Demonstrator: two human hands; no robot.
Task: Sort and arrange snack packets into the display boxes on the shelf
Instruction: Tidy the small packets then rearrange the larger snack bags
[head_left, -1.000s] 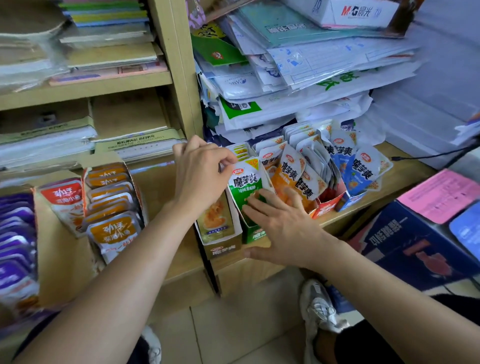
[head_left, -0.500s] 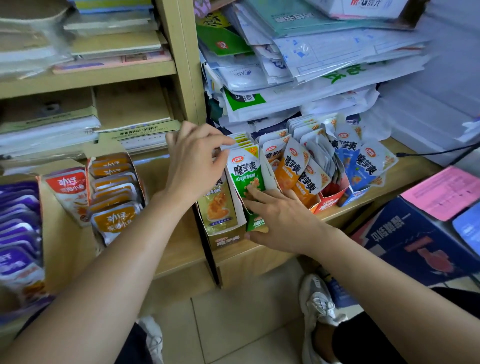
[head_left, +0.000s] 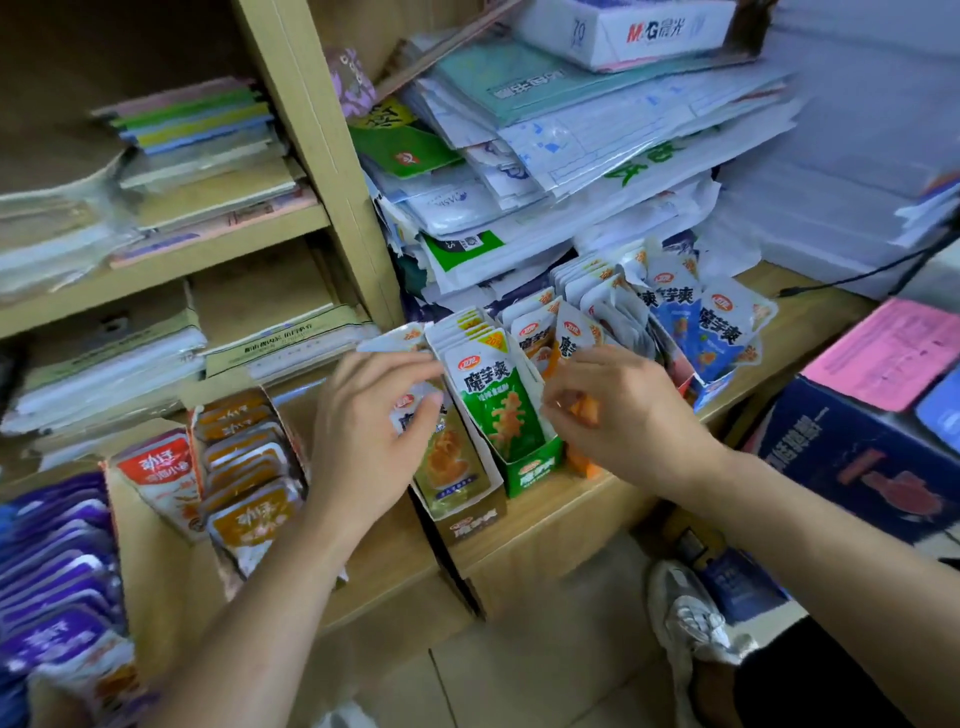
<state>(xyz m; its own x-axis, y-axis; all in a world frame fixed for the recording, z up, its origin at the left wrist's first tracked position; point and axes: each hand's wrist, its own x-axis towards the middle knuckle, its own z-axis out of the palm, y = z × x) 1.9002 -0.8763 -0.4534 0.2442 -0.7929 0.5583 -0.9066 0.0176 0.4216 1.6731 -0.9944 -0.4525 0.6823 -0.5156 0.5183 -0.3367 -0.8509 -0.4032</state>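
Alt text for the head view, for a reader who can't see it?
Two bare hands tidy snack display boxes on a wooden shelf: the left hand pinches a packet in the olive box, the right hand touches the orange packets, with the green box between them. Paper stacks sit above.

The single view sits on the person's head and looks forward and down at a wooden shelf (head_left: 571, 499) from close range. Both forearms reach in from the bottom edge, and the left hand (head_left: 363, 431) and right hand (head_left: 623, 415) meet at the snack packets (head_left: 488, 395) near mid-frame. The wide lens bends the shelf post (head_left: 311, 156). The floor (head_left: 519, 686) and a shoe (head_left: 685, 623) fill the bottom.
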